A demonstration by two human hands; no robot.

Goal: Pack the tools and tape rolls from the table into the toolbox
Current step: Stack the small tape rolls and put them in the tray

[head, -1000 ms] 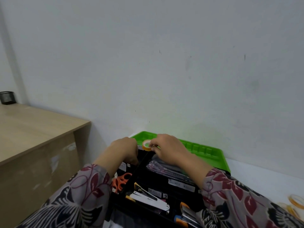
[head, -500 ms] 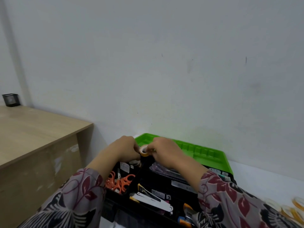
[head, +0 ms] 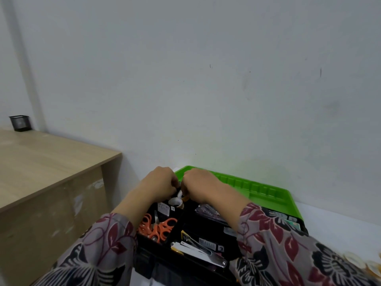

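- A small tape roll point(head: 179, 197), pale with an orange edge, sits between the two hands, just over the back left part of the open toolbox point(head: 181, 220).
- The right hand point(head: 203, 186) has its fingers curled down onto the roll and pinches it. Only the roll's lower edge shows beneath them.
- The left hand point(head: 160, 182) meets the right one knuckle to knuckle with its fingers curled in beside the roll. I cannot tell whether it grips the roll or only touches it.
- Nearer in the black toolbox, orange-handled scissors point(head: 159, 227) lie in the left compartment, and a silver and white stapler point(head: 203, 251) lies in a front one.
- The green lid point(head: 259, 187) is swung open behind the hands, towards the wall.
- Floral sleeves cover both forearms.
- The toolbox stands on a white worktop point(head: 340, 228), and more tape rolls point(head: 355, 261) lie at its lower right edge, well apart from the hands.
- To the left is a wooden worktop point(head: 41, 157) with a black mesh pot point(head: 20, 123) at its far corner.
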